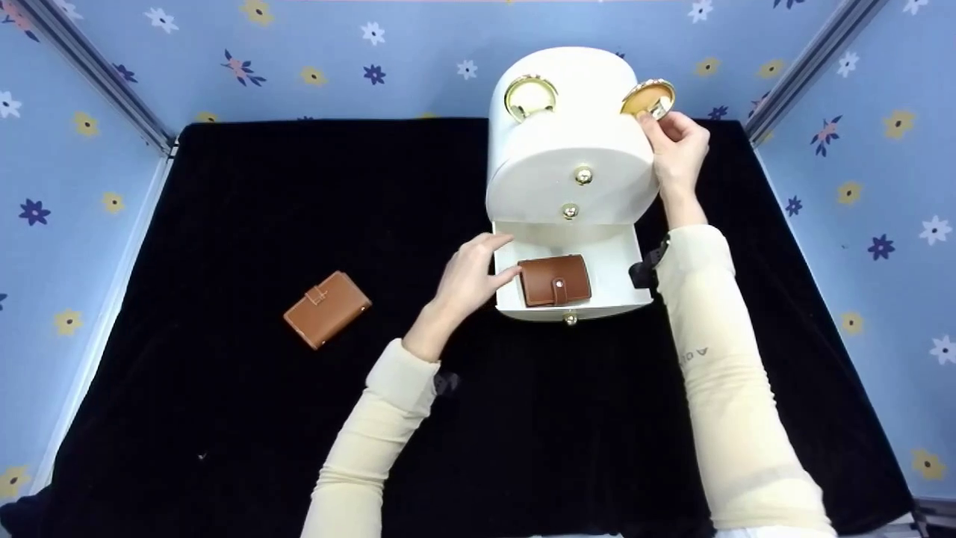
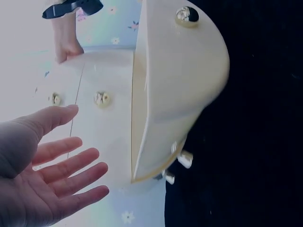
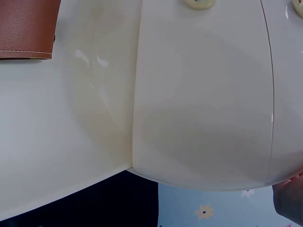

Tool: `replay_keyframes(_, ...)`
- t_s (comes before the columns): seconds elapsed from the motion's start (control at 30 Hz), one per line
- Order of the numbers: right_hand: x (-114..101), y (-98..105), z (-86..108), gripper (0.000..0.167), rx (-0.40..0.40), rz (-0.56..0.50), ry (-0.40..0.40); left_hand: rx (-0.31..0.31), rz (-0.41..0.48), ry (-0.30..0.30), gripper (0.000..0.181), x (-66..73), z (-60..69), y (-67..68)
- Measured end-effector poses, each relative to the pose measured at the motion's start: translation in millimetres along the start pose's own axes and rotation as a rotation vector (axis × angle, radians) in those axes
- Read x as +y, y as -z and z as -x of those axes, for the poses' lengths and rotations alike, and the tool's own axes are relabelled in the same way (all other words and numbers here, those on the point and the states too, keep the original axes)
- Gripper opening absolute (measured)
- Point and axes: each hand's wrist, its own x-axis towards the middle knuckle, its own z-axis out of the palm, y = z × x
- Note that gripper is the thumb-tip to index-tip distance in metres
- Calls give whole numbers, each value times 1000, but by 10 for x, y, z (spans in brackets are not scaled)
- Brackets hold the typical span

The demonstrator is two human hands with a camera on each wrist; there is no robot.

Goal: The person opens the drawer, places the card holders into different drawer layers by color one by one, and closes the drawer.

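Observation:
A white cabinet (image 1: 571, 134) with rounded drawers has its bottom drawer (image 1: 612, 280) pulled out. Inside that drawer lies a brown snap wallet (image 1: 555, 281). My left hand (image 1: 469, 273) is at the drawer's left side, thumb near the wallet; the left wrist view shows its fingers spread with nothing in them. At the cabinet's upper right, my right hand (image 1: 680, 149) pinches the gold-rimmed round ear (image 1: 648, 99) with thumb and curled fingers. Only a bit of that hand shows in the right wrist view. A lighter brown wallet (image 1: 327, 309) lies to the left.
Black cloth (image 1: 224, 224) covers the table. Another gold-rimmed round ear (image 1: 531, 98) stands on the cabinet's left. Gold knobs (image 1: 583, 176) stick out from the drawer fronts. Blue floral walls (image 1: 418, 45) enclose the back and sides.

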Motion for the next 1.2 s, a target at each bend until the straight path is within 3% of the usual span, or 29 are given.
replay_keyframes(0.4, 25, -2, -22, 17, -2, -53, -15, 73, -1, 60, 43, -301, 223, 186)
replay_keyframes(0.83, 9, -5, -1, 16, 2, -20, 14, 143, -54, 155, 39, -706, 507, 391)
replay_keyframes(1.2, -189, -12, 143, 12, -10, -54, 6, 258, -61, 214, 35, -1092, 771, 514)
